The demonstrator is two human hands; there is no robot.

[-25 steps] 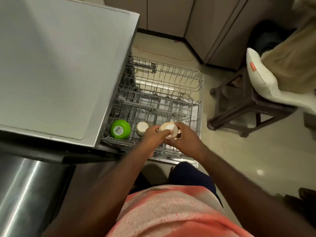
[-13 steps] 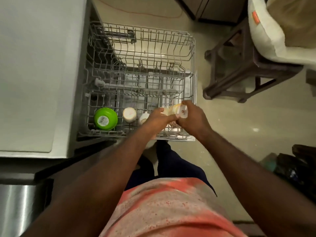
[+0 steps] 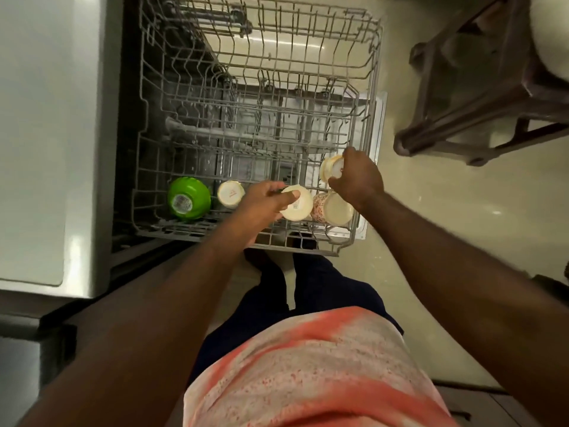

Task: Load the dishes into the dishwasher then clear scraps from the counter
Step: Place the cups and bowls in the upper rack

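Green bowl, perhaps four cream cups, rack

Both arms stretch down; left grip clasps a cream cup, right grip, just beyond, clasps a second cup

Bare forearms; pink-and-white mottled shirt; dark navy trousers.

Over the rack, the left hand grips a cream cup at its near edge; the right hand grips a second cup by its right wall. A green bowl sits upturned in its near-left corner.
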